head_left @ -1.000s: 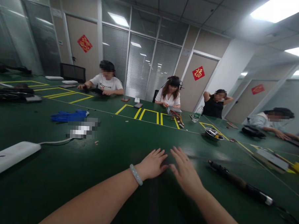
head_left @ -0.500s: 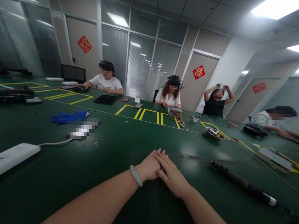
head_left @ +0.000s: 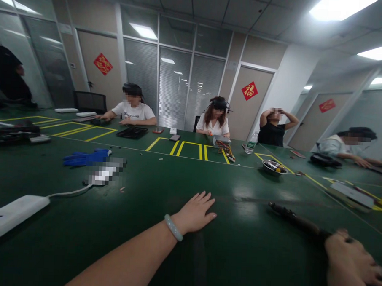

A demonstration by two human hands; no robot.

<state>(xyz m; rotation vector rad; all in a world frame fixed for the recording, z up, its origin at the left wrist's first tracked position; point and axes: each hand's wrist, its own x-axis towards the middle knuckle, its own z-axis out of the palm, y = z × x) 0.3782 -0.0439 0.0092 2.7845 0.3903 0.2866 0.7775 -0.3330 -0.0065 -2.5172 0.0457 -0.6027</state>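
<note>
My left hand lies flat on the green table, palm down with fingers spread and nothing in it. A pale green bangle circles that wrist. Over at the right, my right hand is closed around the rear part of a dark electric screwdriver. Its fingers are partly blurred. The tool lies slantwise, its tip pointing away and to the left. Its back end is mostly covered by the hand.
To the left, a white oblong block has a cable running to a blurred-out device, near a blue glove. Farther off are a metal bowl of small parts and a water bottle. Several people sit across the table.
My right hand has left the top of my left hand and moved right onto the screwdriver. My left hand stays in place, its fingers now uncovered. A standing person shows at far left.
</note>
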